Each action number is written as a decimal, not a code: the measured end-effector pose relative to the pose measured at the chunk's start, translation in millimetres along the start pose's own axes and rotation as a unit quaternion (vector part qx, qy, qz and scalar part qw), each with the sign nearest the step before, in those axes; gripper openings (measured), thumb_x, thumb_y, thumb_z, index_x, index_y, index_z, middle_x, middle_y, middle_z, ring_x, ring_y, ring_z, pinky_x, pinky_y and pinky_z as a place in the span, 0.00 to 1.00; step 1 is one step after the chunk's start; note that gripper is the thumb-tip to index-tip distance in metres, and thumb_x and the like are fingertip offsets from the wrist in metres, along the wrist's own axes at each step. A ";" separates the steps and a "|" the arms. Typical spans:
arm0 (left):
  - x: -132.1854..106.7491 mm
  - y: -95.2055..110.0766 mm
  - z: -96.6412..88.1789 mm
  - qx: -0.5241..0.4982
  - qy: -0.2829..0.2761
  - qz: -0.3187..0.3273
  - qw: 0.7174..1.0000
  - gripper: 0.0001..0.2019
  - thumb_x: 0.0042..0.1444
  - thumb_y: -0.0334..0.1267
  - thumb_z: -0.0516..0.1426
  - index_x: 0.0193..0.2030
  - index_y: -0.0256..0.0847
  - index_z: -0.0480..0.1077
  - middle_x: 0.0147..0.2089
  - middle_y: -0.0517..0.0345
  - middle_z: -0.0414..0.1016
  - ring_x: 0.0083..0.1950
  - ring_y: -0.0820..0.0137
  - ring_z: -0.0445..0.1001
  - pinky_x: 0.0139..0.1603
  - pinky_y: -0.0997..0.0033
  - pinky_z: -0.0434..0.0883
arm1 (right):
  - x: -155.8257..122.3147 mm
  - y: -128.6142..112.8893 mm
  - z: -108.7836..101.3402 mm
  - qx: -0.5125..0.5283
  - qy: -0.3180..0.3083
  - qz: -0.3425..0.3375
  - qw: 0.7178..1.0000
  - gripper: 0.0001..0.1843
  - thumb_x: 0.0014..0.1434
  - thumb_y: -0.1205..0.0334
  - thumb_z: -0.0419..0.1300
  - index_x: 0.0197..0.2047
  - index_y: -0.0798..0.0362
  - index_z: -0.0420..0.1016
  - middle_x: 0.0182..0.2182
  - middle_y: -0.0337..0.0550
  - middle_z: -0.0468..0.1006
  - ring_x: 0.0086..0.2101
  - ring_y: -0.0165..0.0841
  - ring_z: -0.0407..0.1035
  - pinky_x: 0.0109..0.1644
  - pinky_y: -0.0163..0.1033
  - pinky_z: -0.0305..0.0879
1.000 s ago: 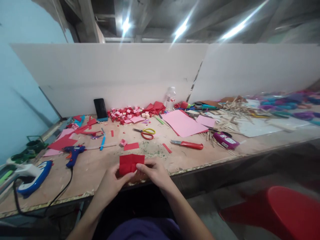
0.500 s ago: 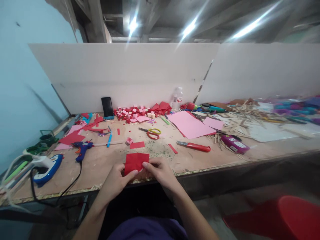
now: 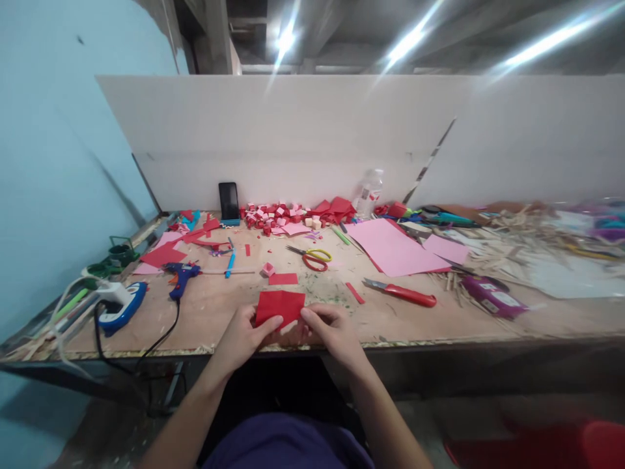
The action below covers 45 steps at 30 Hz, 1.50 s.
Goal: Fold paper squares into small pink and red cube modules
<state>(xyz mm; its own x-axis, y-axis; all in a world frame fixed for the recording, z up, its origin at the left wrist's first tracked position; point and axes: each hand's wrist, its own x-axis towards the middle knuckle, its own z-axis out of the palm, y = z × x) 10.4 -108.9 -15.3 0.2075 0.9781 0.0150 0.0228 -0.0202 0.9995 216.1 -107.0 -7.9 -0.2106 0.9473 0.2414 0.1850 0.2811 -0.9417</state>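
Note:
A creased piece of red paper [image 3: 280,306] is held up above the front edge of the table. My left hand [image 3: 250,332] pinches its lower left side, thumb in front and fingers behind. At the right edge, my right hand [image 3: 332,329] pinches the paper between thumb and fingers. Just beyond it lie a flat red paper strip [image 3: 283,279] and a small pink paper cube [image 3: 268,269]. Scissors with yellow and red handles [image 3: 316,258] rest farther back. To the right is a red-handled craft knife [image 3: 403,292], near a thin red strip [image 3: 355,293].
A blue glue gun [image 3: 182,279] and a power strip [image 3: 124,309] with trailing cables are on the left. At the back stand a phone [image 3: 228,202], a heap of paper cubes [image 3: 278,216] and a plastic bottle [image 3: 370,193]. Pink sheets [image 3: 390,244] and a purple box [image 3: 493,297] lie right.
The camera view has turned left, so everything sits farther right. Both hands still hold the red paper; its lower right part looks more folded, and my right fingers have shifted to its edge.

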 end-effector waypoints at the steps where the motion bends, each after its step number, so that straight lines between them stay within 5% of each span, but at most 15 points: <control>1: 0.5 0.7 -1.1 -0.018 -0.007 -0.008 1.000 0.18 0.56 0.45 0.66 0.46 0.33 0.81 0.44 0.48 0.85 0.42 0.60 0.81 0.43 0.68 0.74 | -0.5 0.7 -0.6 0.012 -0.002 -0.003 1.000 0.25 0.65 0.46 0.62 0.24 0.55 0.79 0.21 0.43 0.77 0.24 0.33 0.70 0.32 0.36 0.64; 6: 3.8 2.1 -5.9 -0.053 -0.061 -0.026 0.996 0.20 0.51 0.48 0.69 0.42 0.31 0.80 0.38 0.49 0.84 0.36 0.65 0.78 0.40 0.70 0.73 | -1.0 9.2 -2.9 0.132 -0.001 0.013 0.991 0.25 0.65 0.43 0.61 0.26 0.55 0.78 0.23 0.43 0.77 0.24 0.33 0.70 0.32 0.38 0.66; 10: 4.8 -1.1 -6.4 -0.023 -0.090 -0.053 0.994 0.22 0.51 0.50 0.68 0.42 0.30 0.79 0.35 0.50 0.82 0.31 0.68 0.75 0.34 0.72 0.69 | 0.6 15.2 -4.2 0.134 -0.001 0.029 0.991 0.24 0.62 0.43 0.65 0.26 0.55 0.75 0.22 0.38 0.72 0.25 0.31 0.68 0.31 0.36 0.64; 20: 2.7 -7.5 -4.9 0.009 -0.020 -0.024 0.999 0.16 0.55 0.44 0.65 0.42 0.31 0.80 0.37 0.49 0.84 0.36 0.63 0.79 0.40 0.68 0.72 | 3.1 13.8 -4.3 0.114 -0.012 0.044 0.992 0.26 0.62 0.40 0.63 0.27 0.54 0.73 0.23 0.39 0.72 0.26 0.33 0.68 0.32 0.36 0.64; 28: 1.0 -5.7 -5.7 0.040 -0.055 -0.014 0.998 0.16 0.56 0.45 0.65 0.43 0.31 0.79 0.38 0.48 0.84 0.37 0.62 0.79 0.40 0.67 0.72 | 3.0 15.7 -3.6 0.103 -0.006 0.061 0.993 0.25 0.61 0.40 0.64 0.25 0.54 0.73 0.22 0.39 0.72 0.24 0.32 0.68 0.29 0.35 0.64; 39: -0.7 -0.1 -2.7 -0.010 -0.077 -0.005 0.997 0.17 0.56 0.44 0.65 0.47 0.33 0.80 0.44 0.47 0.84 0.42 0.60 0.81 0.45 0.64 0.74 | 0.1 4.1 -1.2 0.107 -0.017 0.094 0.990 0.26 0.55 0.42 0.69 0.46 0.56 0.81 0.25 0.41 0.80 0.26 0.35 0.74 0.32 0.39 0.69; 45: 0.4 -3.0 -3.4 0.027 -0.073 0.006 0.997 0.16 0.57 0.43 0.64 0.47 0.33 0.80 0.43 0.49 0.84 0.42 0.60 0.79 0.46 0.65 0.73 | 2.8 1.5 -2.8 0.088 -0.067 0.094 0.989 0.24 0.55 0.44 0.70 0.47 0.54 0.83 0.31 0.44 0.83 0.28 0.35 0.74 0.33 0.39 0.69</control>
<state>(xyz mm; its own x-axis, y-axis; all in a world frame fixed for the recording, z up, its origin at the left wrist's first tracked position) 7.1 -107.7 -18.2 0.3482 0.9372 0.0195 0.0704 -0.0469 0.9964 218.5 -103.5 -8.0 -0.3160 0.9481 0.0359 0.0649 0.0594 -0.9961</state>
